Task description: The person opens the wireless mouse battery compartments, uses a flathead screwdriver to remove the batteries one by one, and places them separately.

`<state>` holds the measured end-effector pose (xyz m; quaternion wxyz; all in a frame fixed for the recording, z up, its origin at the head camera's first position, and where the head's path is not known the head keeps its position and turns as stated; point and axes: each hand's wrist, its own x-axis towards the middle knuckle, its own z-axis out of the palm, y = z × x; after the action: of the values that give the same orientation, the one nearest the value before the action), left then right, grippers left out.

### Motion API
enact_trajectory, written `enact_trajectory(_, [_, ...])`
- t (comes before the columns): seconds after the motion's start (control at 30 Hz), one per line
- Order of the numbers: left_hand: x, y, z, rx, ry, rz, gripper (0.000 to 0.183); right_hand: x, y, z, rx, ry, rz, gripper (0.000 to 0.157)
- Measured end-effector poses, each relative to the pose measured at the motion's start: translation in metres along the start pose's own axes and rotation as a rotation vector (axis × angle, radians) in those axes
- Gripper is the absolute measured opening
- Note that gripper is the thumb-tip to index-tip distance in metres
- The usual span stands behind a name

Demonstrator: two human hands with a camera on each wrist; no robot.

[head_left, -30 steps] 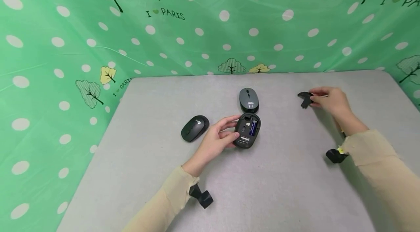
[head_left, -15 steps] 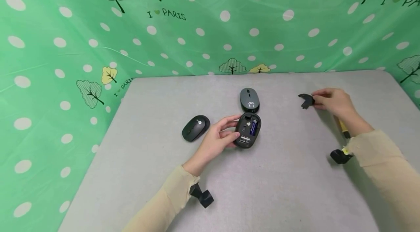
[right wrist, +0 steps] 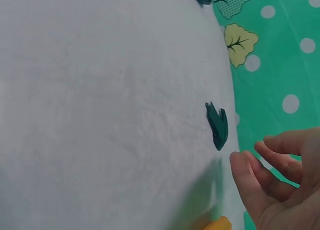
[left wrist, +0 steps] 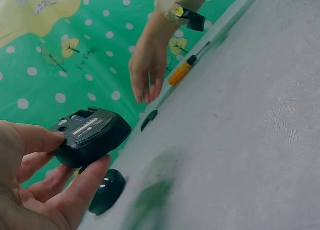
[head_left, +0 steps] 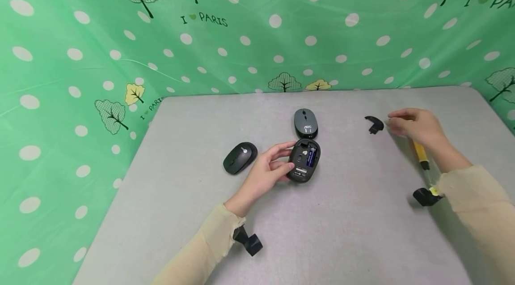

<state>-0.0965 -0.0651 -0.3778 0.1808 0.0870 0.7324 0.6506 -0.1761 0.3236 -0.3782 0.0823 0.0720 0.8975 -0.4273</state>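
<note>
My left hand (head_left: 265,169) holds a black computer mouse (head_left: 304,165) bottom side up, thumb on one side and fingers on the other. Its battery bay faces up, with a dark blue battery (head_left: 311,157) inside. In the left wrist view the mouse (left wrist: 95,140) is raised above the table. My right hand (head_left: 418,129) is over the table at the right, fingers loosely bent and holding nothing. Just left of its fingertips lies a small black curved battery cover (head_left: 376,125), apart from the hand; the right wrist view shows a gap between the cover (right wrist: 218,126) and thumb.
A grey mouse (head_left: 305,121) stands just behind the held one, and a black mouse (head_left: 240,158) lies left of it. Under my right forearm is a screwdriver with a yellow handle (head_left: 420,153). A green patterned curtain (head_left: 225,61) hangs behind the table (head_left: 330,231).
My right hand has let go of the battery cover and drawn back to the right, leaving the cover on the table. More of the screwdriver shows. The left hand and its mouse stay put.
</note>
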Motion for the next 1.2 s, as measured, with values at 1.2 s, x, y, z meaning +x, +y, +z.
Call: enact_trajectory(1.2, [-0.001,-0.002,0.004,-0.004,-0.014,0.006,0.054,-0.048,0.044,-0.027,-0.068,0.186,0.039,0.053])
